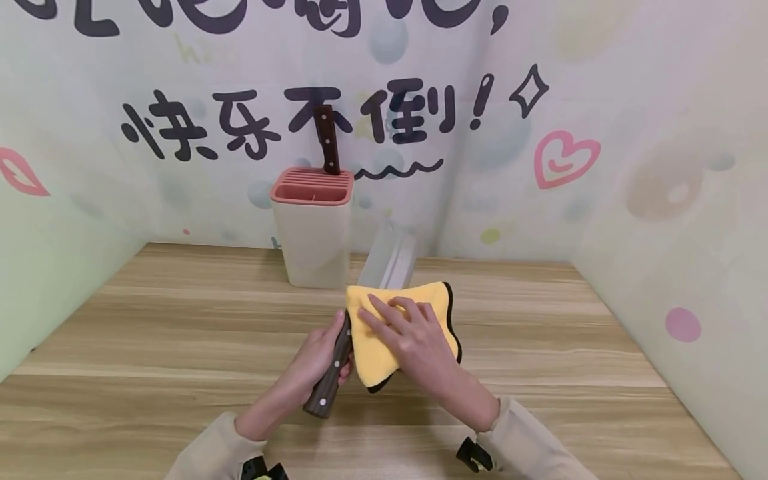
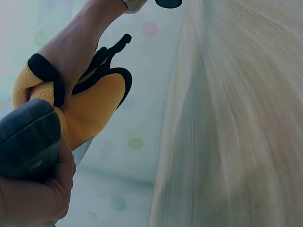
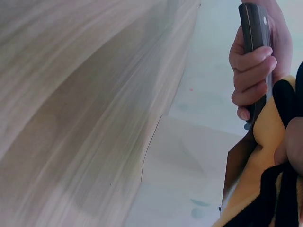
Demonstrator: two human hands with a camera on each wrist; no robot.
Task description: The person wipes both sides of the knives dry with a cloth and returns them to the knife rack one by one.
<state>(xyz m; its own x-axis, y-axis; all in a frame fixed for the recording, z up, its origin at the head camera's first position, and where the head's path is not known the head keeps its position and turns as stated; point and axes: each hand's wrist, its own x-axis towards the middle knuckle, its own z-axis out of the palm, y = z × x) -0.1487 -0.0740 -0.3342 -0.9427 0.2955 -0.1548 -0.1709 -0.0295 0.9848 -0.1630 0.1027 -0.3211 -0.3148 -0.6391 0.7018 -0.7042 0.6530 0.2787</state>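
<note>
On wood-grain table (image 1: 180,347), before lettered wall (image 1: 480,200), left hand (image 1: 314,355) gripping knife (image 1: 331,380), right hand (image 1: 420,343) clasping yellow cloth (image 1: 371,350).

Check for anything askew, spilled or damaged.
Nothing stands out; no spill or visible damage. The dark-handled metal knife is partly hidden by the yellow, black-edged cloth, so part of its blade can't be checked. The brown-handled knife sits slotted in the white, pink-topped block.
</note>
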